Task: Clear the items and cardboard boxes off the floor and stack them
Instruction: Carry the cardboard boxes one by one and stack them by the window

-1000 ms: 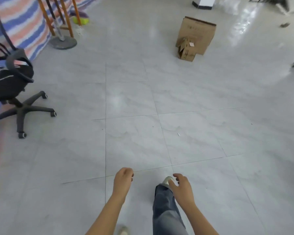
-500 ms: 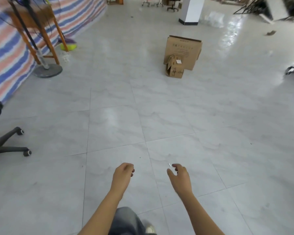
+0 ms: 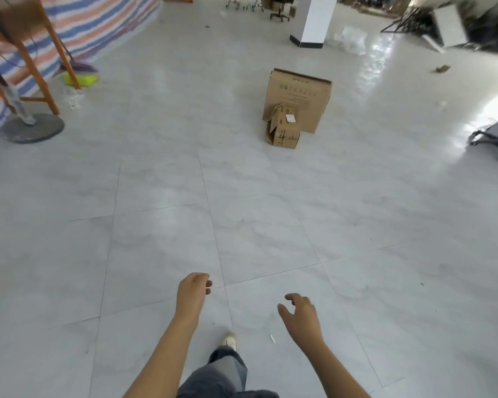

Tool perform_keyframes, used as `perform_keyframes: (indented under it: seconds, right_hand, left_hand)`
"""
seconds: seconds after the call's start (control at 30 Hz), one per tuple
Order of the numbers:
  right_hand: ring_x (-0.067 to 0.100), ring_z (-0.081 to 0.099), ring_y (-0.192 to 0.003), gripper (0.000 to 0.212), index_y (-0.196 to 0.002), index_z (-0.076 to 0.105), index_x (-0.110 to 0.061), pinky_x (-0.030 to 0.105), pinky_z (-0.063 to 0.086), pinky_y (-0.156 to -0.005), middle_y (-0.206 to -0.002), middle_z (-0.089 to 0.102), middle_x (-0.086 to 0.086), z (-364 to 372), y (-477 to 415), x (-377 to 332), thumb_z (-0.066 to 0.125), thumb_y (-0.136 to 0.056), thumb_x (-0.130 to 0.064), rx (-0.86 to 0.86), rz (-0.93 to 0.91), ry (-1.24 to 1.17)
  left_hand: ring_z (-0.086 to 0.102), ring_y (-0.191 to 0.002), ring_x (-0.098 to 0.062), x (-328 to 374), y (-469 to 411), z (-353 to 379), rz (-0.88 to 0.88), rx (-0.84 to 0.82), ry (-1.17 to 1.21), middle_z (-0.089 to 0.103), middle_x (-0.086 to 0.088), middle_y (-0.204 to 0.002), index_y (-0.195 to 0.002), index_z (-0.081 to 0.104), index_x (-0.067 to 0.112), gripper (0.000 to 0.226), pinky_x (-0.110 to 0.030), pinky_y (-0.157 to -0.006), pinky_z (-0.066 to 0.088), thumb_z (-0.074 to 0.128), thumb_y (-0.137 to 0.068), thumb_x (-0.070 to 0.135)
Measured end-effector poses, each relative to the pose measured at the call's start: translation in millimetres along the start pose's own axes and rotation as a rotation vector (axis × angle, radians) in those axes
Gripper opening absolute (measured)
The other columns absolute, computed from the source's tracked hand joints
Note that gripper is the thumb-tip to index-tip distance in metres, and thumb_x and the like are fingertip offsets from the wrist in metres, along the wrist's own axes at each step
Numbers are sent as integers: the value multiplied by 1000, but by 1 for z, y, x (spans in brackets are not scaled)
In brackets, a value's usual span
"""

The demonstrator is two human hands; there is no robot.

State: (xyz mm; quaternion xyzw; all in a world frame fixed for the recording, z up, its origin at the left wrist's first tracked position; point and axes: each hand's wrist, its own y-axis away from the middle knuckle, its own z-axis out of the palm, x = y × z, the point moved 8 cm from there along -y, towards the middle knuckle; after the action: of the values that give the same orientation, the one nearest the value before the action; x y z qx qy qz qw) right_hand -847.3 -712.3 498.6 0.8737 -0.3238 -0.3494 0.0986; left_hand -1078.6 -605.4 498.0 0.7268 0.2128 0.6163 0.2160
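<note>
Nearest the camera, both bare forearms reach forward over the pale grey tiled floor (image 3: 161, 248); the left hand (image 3: 192, 293) is loosely curled with the fingers bent in toward the palm and nothing in it, and the right hand (image 3: 301, 315) is spread in a loose claw, also holding nothing. Between the arms a grey trouser leg (image 3: 222, 372) and a light shoe (image 3: 229, 340) show, the leg cut off by the bottom edge, and a small white scrap (image 3: 272, 338) lies on the tile just beside the right wrist. Well ahead, toward the middle of the floor, a small cardboard box (image 3: 283, 130) lies tipped with its flaps open and a white label on its upper face; it touches the front of a large cardboard box (image 3: 299, 99) standing upright behind it. The large box carries a green mark and lines of faint print, too blurred to read, as is the label. At the left edge stand a round fan base (image 3: 32, 128), orange wooden legs (image 3: 52, 81) and a striped tarp (image 3: 98, 27), all partly cropped. Farthest off are a white pillar (image 3: 314, 21) and blurred clutter in the top right corner.
</note>
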Motion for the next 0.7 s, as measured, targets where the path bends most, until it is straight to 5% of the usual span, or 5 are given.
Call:
perform_keyframes:
  seconds: [0.2, 0.4, 0.7]
  right_hand:
    - [18, 42, -121, 36, -128, 48, -15, 25, 37, -91, -128, 47, 4, -61, -102, -44, 49, -95, -28, 91, 55, -75]
    - [19, 43, -120, 34, -127, 50, -15, 25, 37, -90, -130, 48, 5, -76, -173, -22, 48, -94, -26, 72, 191, -99]
    - [22, 43, -121, 36, -127, 50, -11, 30, 38, -94, -129, 48, 9, -180, -386, -45, 49, -94, -26, 131, 113, -227]
  left_hand:
    - [56, -77, -19, 102, -85, 73, 39, -55, 1, 60, -4, -82, -82, 57, 9, 14, -29, -69, 40, 48, -91, 11]
    - [54, -74, -19, 100, -126, 154, -74, -203, -182, 61, -9, -83, -75, 56, 9, 18, -27, -62, 38, 47, -91, 11]
    - [53, -71, -17, 226, -240, 279, 57, -132, -218, 59, -6, -79, -74, 55, 10, 20, -24, -60, 38, 47, -93, 11]
